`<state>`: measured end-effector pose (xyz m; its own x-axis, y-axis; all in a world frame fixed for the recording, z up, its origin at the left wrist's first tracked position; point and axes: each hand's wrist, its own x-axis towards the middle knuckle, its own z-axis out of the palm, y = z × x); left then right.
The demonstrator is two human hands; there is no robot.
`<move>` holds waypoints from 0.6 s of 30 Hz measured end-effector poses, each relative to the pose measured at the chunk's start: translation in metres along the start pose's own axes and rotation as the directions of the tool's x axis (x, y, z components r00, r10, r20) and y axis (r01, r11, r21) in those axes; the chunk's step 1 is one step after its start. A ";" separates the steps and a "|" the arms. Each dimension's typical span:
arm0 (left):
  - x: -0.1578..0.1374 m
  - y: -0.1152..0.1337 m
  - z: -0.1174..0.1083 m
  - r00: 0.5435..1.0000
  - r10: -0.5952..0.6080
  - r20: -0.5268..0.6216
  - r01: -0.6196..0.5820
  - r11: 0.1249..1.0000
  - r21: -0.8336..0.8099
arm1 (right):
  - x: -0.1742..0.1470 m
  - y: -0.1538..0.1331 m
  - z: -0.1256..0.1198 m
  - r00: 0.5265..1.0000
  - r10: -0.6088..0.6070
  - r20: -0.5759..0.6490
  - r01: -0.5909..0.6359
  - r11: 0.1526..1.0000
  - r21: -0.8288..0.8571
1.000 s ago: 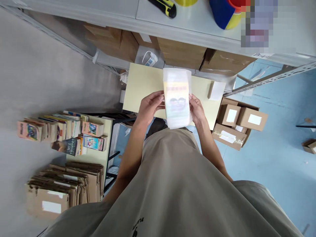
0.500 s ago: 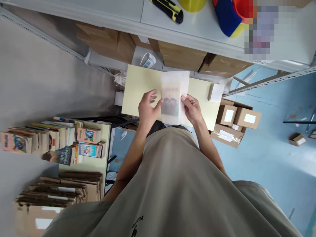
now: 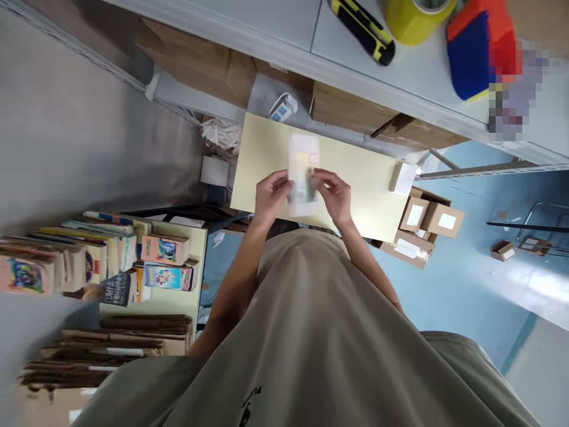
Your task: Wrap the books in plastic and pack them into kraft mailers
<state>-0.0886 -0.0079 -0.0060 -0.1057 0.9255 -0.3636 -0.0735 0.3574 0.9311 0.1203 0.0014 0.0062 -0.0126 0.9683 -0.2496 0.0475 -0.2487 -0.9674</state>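
- In the head view, the table (image 3: 364, 184) has a small white box (image 3: 403, 178) at its right end, near the far right corner.
- Past the far edge, a lower shelf holds a power strip (image 3: 283, 108) and large cardboard boxes (image 3: 355, 110).
- Overhead, a grey upper shelf (image 3: 280, 18) carries a black-and-yellow cutter (image 3: 364, 31), a yellow tape roll (image 3: 413, 24) and a red-and-blue tape dispenser (image 3: 469, 56), beside a pixelated patch.
- Beyond the right end, small brown boxes (image 3: 444, 219) sit in a carton; to the left, books (image 3: 89, 249) and flattened cardboard (image 3: 120, 344) fill a second table.
- The grey-brown shirt (image 3: 320, 320) covers part of the near edge.
- The shirt print shows "PLA" before a fold; white labels on the brown boxes and the book titles are too small to read.
- A translucent white package (image 3: 303, 163), blurred, is over the table, left of its middle; whether it touches the top cannot be told.
- Its long axis runs from near edge to far edge; yellow and pink printing shows through.
- The left hand (image 3: 270, 196) grips its left side, the right hand (image 3: 334, 196) pinches its right.
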 end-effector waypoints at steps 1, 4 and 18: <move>0.009 -0.005 -0.014 0.999 -0.052 -0.014 0.052 0.997 -0.051 | 0.008 0.005 0.003 1.000 -0.001 -0.029 0.000 0.999 -0.054; 0.034 -0.018 -0.052 0.985 -0.172 -0.030 0.166 0.974 -0.157 | 0.032 0.026 0.016 0.997 0.071 -0.011 -0.072 0.990 -0.125; 0.166 -0.080 -0.137 0.975 -0.219 0.037 0.202 0.944 0.262 | 0.131 0.133 0.156 0.899 0.438 0.018 -0.428 0.886 -0.180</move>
<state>-0.2359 0.0997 -0.1446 -0.0506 0.8286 -0.5575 0.1688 0.5573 0.8130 -0.0308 0.0912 -0.1623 -0.0085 0.7607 -0.6490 0.2273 -0.6306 -0.7421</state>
